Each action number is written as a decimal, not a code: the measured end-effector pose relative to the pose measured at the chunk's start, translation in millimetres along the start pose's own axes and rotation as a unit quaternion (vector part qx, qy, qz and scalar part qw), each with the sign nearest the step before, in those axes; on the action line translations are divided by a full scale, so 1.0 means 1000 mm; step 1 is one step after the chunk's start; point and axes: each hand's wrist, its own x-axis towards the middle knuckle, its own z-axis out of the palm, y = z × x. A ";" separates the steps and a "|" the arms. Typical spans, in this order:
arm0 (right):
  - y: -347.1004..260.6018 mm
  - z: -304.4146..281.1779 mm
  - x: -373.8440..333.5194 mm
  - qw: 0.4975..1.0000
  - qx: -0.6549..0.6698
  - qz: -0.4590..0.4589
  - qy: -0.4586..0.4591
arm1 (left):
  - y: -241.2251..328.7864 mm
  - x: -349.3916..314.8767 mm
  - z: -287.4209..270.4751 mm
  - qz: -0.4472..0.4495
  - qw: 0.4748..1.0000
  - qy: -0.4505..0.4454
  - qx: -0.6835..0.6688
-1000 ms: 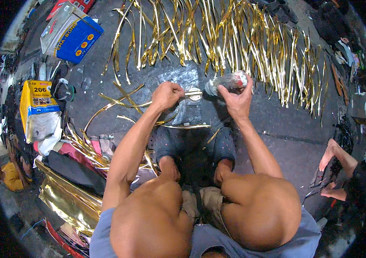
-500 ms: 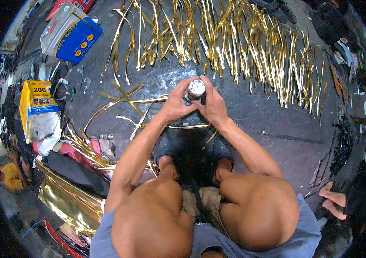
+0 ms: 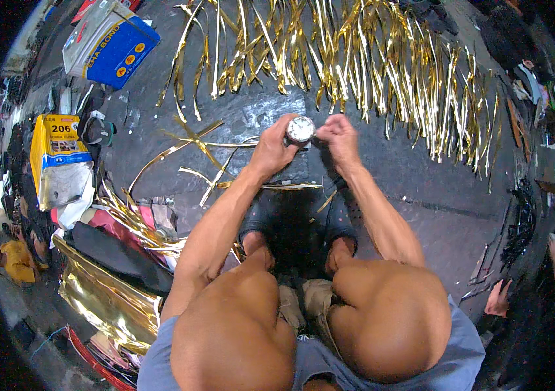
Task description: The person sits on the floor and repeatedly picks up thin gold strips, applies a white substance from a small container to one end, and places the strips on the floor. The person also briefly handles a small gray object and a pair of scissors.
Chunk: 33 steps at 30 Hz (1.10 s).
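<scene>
- The dark floor (image 3: 434, 238) spreads beneath and all around the person's left grip (image 3: 273, 146) and right grip (image 3: 342, 139).
- A wide row of shiny gold strips (image 3: 337, 62) lies beyond both grips and reaches off to the right of the right grip.
- A folded gold sheet (image 3: 105, 303) lies well to the left of the left grip and nearer the person's body.
- A blue-and-white box (image 3: 113, 49) stands well apart from the left grip, to its left and farther out.
- A yellow, blue and white pack (image 3: 61, 159) sits well to the left of the left grip.
- Dark shoes (image 3: 341, 218) are on the person's feet, on the near side of the two grips.
- Several loose gold strips (image 3: 196, 137) lie crossed just left of the left grip.
- The left grip is closed around the side of a round container.
- The right grip is slightly blurred, fingers bent inward beside the container; whether it pinches anything cannot be told.
- The round container (image 3: 301, 130) is in the left grip, between the two, its whitish round end turned upward.
</scene>
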 end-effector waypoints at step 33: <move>-0.276 0.011 0.130 0.653 -0.555 -0.437 0.271 | -0.091 -0.057 -0.170 -0.145 0.846 -0.036 0.512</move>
